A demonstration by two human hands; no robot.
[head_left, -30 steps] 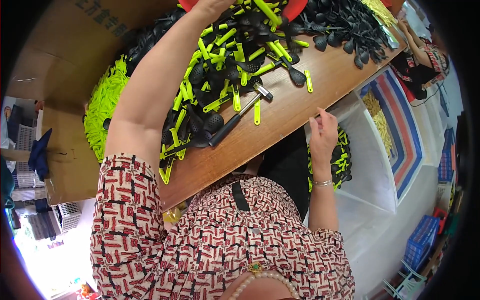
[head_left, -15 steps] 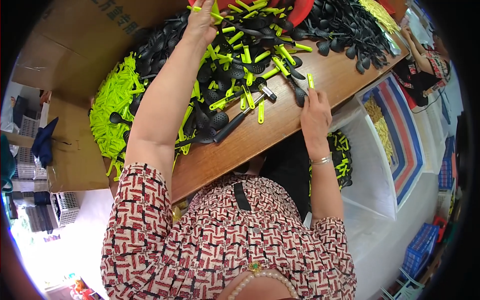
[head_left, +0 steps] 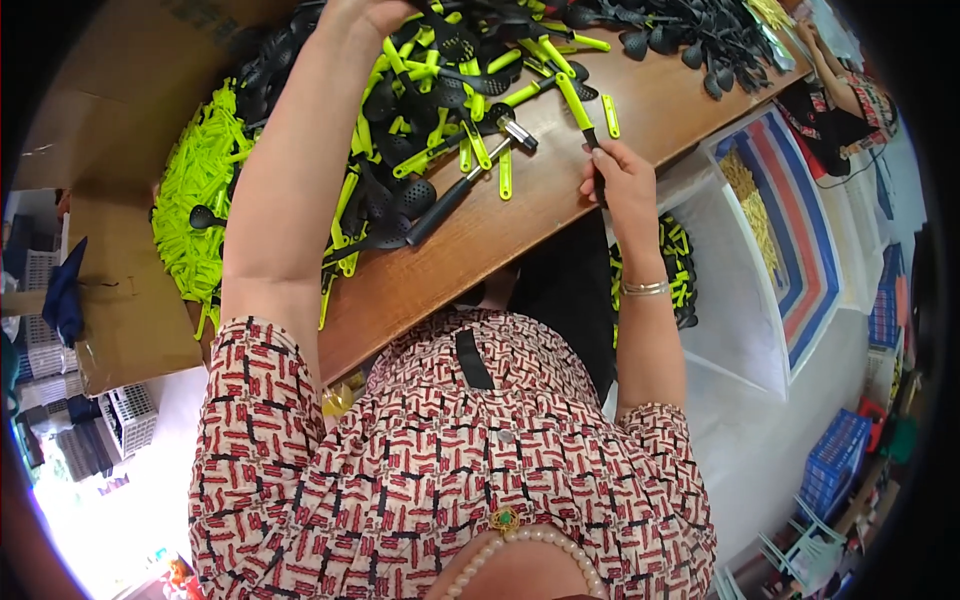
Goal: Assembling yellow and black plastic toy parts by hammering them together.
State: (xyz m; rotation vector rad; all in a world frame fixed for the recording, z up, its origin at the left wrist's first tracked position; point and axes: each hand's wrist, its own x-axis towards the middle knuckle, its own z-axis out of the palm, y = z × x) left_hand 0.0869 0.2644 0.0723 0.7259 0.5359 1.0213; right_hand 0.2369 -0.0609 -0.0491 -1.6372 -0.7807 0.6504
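My right hand (head_left: 625, 180) is closed around the black shaft of a spoon with a lime-green handle (head_left: 574, 102), which points up and away from me. The spoon's bowl is hidden by the hand. Beside it a loose green handle (head_left: 611, 116) lies on the wooden table (head_left: 560, 185). My left hand (head_left: 380, 12) reaches over the utensil pile at the top edge; its fingers are cut off, so what they hold is not visible. A hammer (head_left: 440, 212) with a black grip and metal head lies at the pile's near side, among black slotted spoons (head_left: 415, 198) with green handles.
A heap of green handles (head_left: 195, 195) lies at left by a cardboard box (head_left: 120, 290). Black spoon heads (head_left: 690, 35) cover the far right. Below the table's right edge are a container of green-and-black pieces (head_left: 680, 265) and a white sack (head_left: 735, 300). Another person's arm (head_left: 830, 75) shows beyond.
My right hand has moved from beside the loose green handle onto the spoon, now gripped and turned. My left hand has moved farther up, partly out of view. The whole view has shifted slightly.
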